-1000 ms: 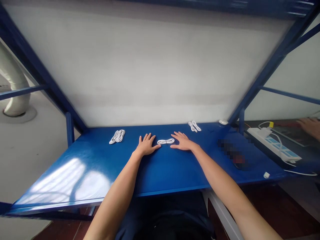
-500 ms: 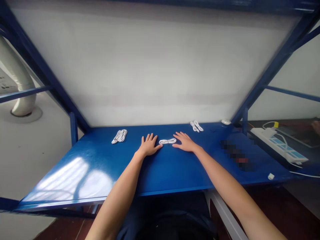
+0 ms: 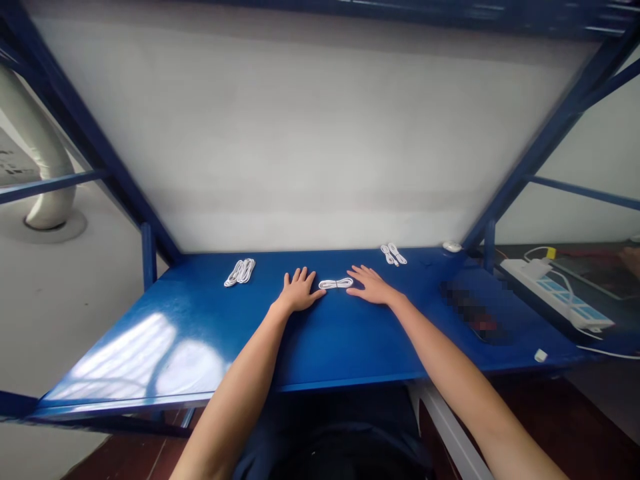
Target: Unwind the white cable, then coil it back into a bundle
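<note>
Both forearms are bare from the lower frame edge to the wrists; no sleeve, cuff, watch, band or glove shows on either. The left hand (image 3: 299, 293) and right hand (image 3: 371, 287) are bare, with no rings visible at this size. At 6 o'clock, between the arms, dark navy clothing (image 3: 330, 433) covers the torso or lap; its cut cannot be told.
</note>
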`<control>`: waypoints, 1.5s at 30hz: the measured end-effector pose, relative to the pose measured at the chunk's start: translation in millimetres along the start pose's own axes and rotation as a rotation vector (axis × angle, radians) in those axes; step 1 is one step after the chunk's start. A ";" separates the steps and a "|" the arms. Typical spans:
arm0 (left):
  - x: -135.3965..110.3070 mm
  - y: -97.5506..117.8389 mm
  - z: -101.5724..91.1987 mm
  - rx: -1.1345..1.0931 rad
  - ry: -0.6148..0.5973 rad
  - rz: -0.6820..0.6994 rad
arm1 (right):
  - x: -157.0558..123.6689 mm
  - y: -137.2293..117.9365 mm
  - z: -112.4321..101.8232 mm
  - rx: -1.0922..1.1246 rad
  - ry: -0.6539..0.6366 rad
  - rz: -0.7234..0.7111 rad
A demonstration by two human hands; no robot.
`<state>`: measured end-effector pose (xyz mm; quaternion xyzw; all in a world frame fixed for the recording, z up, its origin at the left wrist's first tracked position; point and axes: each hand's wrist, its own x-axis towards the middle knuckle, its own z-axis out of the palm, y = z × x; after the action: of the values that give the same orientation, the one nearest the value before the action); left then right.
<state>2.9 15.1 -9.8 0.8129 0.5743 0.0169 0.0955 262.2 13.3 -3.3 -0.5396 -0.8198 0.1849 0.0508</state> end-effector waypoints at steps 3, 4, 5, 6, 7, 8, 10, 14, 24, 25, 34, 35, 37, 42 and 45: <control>0.0 -0.2 0.1 -0.007 0.004 0.000 | -0.9 -1.3 -0.6 0.001 -0.002 0.002; 0.1 -0.4 0.3 -0.007 0.005 0.000 | -1.2 -1.8 -0.8 0.002 -0.004 0.005; 0.1 -0.5 0.6 -0.007 0.006 0.000 | -1.4 -2.3 -1.1 0.002 -0.006 0.007; 0.2 -0.6 0.8 -0.007 0.007 0.000 | -1.6 -2.7 -1.3 0.003 -0.009 0.009; 0.4 -0.8 1.0 -0.007 0.008 0.000 | -1.7 -3.1 -1.5 0.003 -0.010 0.011; 0.5 -0.9 1.2 -0.008 0.008 0.000 | -1.7 -3.2 -1.6 0.003 -0.013 0.011; 0.7 -1.1 1.3 -0.010 0.005 0.001 | -1.7 -3.2 -1.8 0.004 -0.016 0.011; 0.6 -0.8 1.0 -0.012 0.001 0.000 | -1.1 -1.9 -1.2 0.003 -0.013 0.007; -1.0 1.2 -1.0 -0.011 0.004 -0.002 | -0.4 -0.4 0.5 -0.012 -0.024 0.008; -0.9 1.1 -0.8 -0.011 0.006 -0.003 | -0.4 -0.3 0.5 -0.012 -0.024 0.008; -0.1 0.3 0.2 -0.022 0.006 -0.007 | -0.9 -0.7 0.6 -0.006 -0.009 0.000; -0.3 0.4 0.0 -0.023 0.005 -0.006 | -1.0 -0.8 0.5 -0.007 -0.008 0.002; -0.6 0.6 -0.4 -0.024 0.006 -0.004 | -0.9 -1.0 0.5 -0.008 -0.006 0.006; -0.8 1.0 -0.3 -0.019 0.011 -0.008 | -0.3 -0.2 1.2 -0.008 -0.007 0.008; -0.6 0.9 0.1 -0.015 0.009 -0.009 | -0.1 0.3 1.6 -0.013 -0.005 0.009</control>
<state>3.6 14.3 -9.7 0.8094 0.5783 0.0245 0.0992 262.0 12.9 -4.9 -0.5433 -0.8186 0.1811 0.0442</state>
